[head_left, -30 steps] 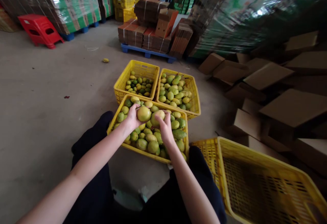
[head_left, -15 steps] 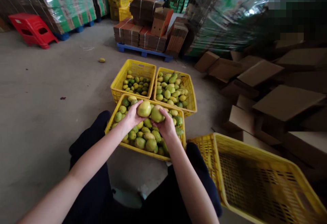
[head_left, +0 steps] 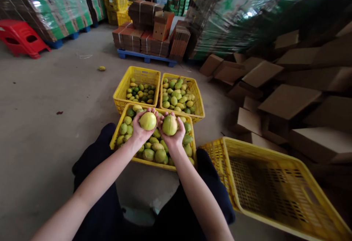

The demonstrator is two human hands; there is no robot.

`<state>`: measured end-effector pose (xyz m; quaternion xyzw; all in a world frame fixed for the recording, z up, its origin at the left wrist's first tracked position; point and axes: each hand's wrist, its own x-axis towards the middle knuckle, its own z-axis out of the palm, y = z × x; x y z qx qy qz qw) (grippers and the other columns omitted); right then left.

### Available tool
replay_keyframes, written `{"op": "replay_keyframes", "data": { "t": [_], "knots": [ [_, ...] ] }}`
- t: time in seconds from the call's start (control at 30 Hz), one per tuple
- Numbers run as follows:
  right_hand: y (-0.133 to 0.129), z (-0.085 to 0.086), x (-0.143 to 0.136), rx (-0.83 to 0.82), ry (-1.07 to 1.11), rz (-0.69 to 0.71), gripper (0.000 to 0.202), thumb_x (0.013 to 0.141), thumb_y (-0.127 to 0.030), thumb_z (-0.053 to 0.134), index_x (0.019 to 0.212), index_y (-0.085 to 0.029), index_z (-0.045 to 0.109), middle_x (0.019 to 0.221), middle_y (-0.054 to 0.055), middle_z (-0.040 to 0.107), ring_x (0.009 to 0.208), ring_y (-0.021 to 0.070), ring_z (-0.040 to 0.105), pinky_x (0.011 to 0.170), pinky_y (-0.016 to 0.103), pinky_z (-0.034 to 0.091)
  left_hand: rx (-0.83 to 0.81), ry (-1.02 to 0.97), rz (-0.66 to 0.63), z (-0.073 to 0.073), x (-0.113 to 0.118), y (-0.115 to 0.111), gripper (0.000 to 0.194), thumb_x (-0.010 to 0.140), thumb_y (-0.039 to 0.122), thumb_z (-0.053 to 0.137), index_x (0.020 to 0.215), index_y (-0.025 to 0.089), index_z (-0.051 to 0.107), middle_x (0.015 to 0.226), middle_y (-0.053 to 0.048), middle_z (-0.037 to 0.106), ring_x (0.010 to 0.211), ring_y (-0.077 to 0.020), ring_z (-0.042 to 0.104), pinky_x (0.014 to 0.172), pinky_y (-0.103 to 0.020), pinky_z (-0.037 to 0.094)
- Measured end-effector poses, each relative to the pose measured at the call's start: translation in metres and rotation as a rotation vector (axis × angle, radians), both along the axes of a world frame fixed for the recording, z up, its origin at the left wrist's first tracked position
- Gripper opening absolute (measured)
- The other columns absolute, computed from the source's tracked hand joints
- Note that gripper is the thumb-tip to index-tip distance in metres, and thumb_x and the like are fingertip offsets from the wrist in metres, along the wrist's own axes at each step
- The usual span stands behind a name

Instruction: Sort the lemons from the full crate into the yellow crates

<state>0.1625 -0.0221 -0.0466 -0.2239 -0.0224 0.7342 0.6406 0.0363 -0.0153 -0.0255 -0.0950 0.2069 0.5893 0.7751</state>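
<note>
My left hand [head_left: 142, 130] cups a smooth, round yellow-green fruit [head_left: 148, 121] from below, palm turned up. Beside it, my right hand [head_left: 175, 135] holds a second fruit [head_left: 169, 125], greener and faintly ridged, with the fingers curled behind it. Both hands hover over the near yellow crate [head_left: 154, 165], which is full of similar green and yellow fruits [head_left: 160, 155]. My wrists and the held fruits hide part of that load. The kind of fruit is hard to tell; the shapes range from round to oval, somewhat like small papayas.
Two more yellow crates, the back left one [head_left: 118, 100] and the back right one [head_left: 202, 103], hold fruit. A tilted yellow crate [head_left: 231, 175] lies at my right, near piled cardboard boxes [head_left: 290, 102]. Flattened cartons [head_left: 128, 37] sit on a blue pallet [head_left: 147, 58]. A red stool [head_left: 22, 39] stands left.
Both hands have rolled palm up, so the two fruits now rest in view on the palms and fingers. The camera view has shifted slightly to the right.
</note>
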Motion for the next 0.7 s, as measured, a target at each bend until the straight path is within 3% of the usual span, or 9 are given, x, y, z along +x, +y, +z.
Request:
{"op": "replay_keyframes", "data": {
  "t": [0.13,0.33,0.7],
  "knots": [
    [-0.0020,0.0055,-0.0021,-0.091,0.055,-0.033,0.024,0.087,-0.045,0.057,0.091,-0.023,0.065,0.086,0.002,0.075,0.085,0.0210,0.072,0.072,0.035,0.060,-0.033,0.002,0.018,-0.0015,0.0020,0.0017,0.027,0.088,0.024,0.046,0.096,0.017,0.071,0.081,-0.006,0.074,0.077,-0.0175,0.072,0.073,-0.029,0.060],
    [-0.0025,0.0100,-0.0014,-0.097,0.084,-0.036,0.025,0.092,-0.044,0.050,0.088,-0.023,0.064,0.082,0.001,0.074,0.073,0.0169,0.069,0.066,0.031,0.059,-0.039,-0.015,0.027,-0.0053,0.0042,0.0020,0.025,0.087,0.021,0.046,0.093,0.016,0.070,0.077,-0.005,0.073,0.073,-0.0181,0.072,0.070,-0.030,0.060],
    [-0.0015,0.0059,-0.0034,-0.128,0.072,0.003,0.017,0.087,-0.037,0.052,0.087,-0.022,0.061,0.079,0.002,0.073,0.067,0.0167,0.068,0.062,0.031,0.059,-0.043,0.047,0.021,-0.0037,0.0049,0.0027,0.020,0.085,0.017,0.047,0.078,0.021,0.066,0.071,-0.003,0.071,0.070,-0.0160,0.071,0.069,-0.026,0.060]
  ]
}}
